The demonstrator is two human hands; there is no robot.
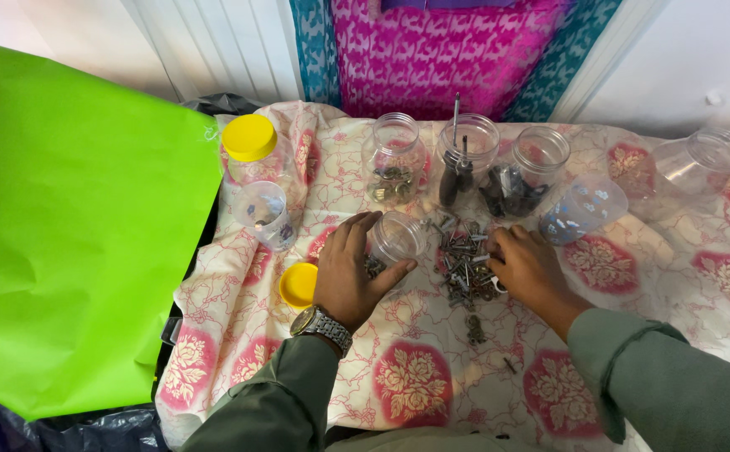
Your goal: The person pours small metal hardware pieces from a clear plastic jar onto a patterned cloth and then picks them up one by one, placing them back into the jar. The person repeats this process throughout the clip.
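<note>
My left hand (350, 272), with a wristwatch, grips a small clear plastic jar (397, 237) tilted on its side on the cloth. My right hand (530, 268) rests on a heap of metal screws and bolts (463, 266), fingers curled over some of them. The jar's mouth faces the heap. A yellow lid (299, 285) lies flat just left of my left hand.
A flowered cloth (432, 377) covers the table. Behind stand a yellow-lidded jar (252, 151), a small open jar (264, 213), three clear jars with metal parts (394, 163), a tipped jar (582, 209) and another (699, 163). A green paper sheet (64, 218) lies left.
</note>
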